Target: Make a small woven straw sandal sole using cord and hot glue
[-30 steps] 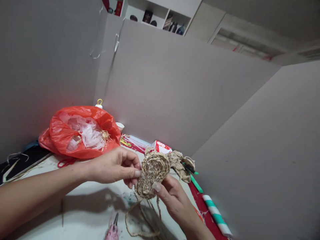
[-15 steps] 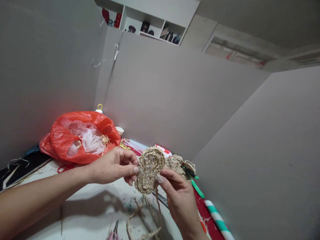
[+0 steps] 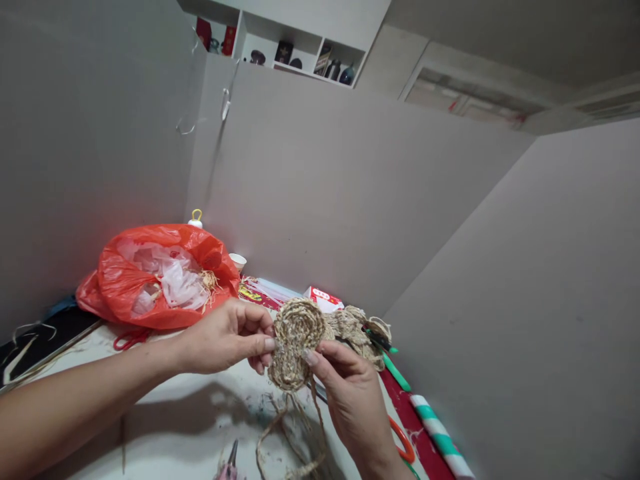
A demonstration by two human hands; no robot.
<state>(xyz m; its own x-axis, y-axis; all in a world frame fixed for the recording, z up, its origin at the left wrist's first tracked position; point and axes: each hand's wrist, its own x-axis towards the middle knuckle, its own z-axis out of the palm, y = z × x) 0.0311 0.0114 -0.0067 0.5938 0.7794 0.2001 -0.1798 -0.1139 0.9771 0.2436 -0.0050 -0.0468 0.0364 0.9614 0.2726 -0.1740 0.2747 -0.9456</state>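
I hold a small woven straw piece (image 3: 295, 340) made of two coiled rounds above the white table (image 3: 165, 433). My left hand (image 3: 227, 337) pinches its left edge between thumb and fingers. My right hand (image 3: 350, 393) grips its right and lower edge from below. A braided straw cord (image 3: 287, 433) hangs from the piece down to the table in a loop. More woven straw pieces (image 3: 357, 327) lie just behind my right hand.
A red plastic bag (image 3: 160, 273) with white bags and straw sits at the back left. A pink glue gun (image 3: 227, 467) lies at the front edge. A red box (image 3: 323, 298), a small cup (image 3: 238, 260), a green-striped roll (image 3: 440, 440) and grey partition walls surround the table.
The straw piece and both hands shifted slightly left and down; my right hand's fingers slid along its right edge. The view tilted a little.
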